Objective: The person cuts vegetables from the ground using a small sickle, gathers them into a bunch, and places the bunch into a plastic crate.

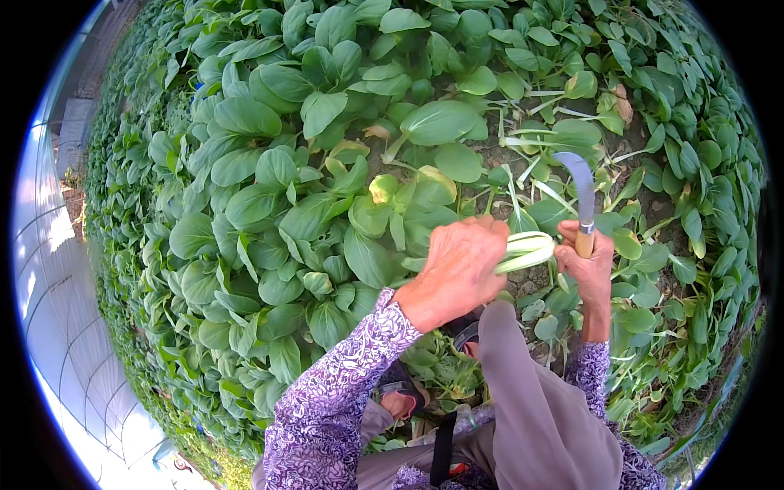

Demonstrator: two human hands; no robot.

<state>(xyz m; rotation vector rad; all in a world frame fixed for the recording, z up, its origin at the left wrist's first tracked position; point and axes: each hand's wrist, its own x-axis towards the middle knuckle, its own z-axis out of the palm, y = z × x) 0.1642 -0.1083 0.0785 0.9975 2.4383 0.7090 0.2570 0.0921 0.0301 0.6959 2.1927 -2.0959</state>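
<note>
My left hand [462,266] is closed around a leafy green vegetable with pale green stalks [528,250], whose stem end points right. Beside that stem end, my right hand [586,257] grips the wooden handle [585,242] of a sickle with a curved metal blade [580,177]. The blade points up and away from me, apart from the stalks. My right fingertips are at the stem end; whether they pinch it I cannot tell. The leaves of the held plant are largely hidden under and behind my left hand.
Dense leafy greens [251,116] surround me on the left and ahead. Cut leaves and pale stalks [533,141] lie on bare soil beyond the sickle. My knee [499,324] and sandalled foot [401,401] are close below my hands. A plastic-covered greenhouse wall [67,294] curves along the far left.
</note>
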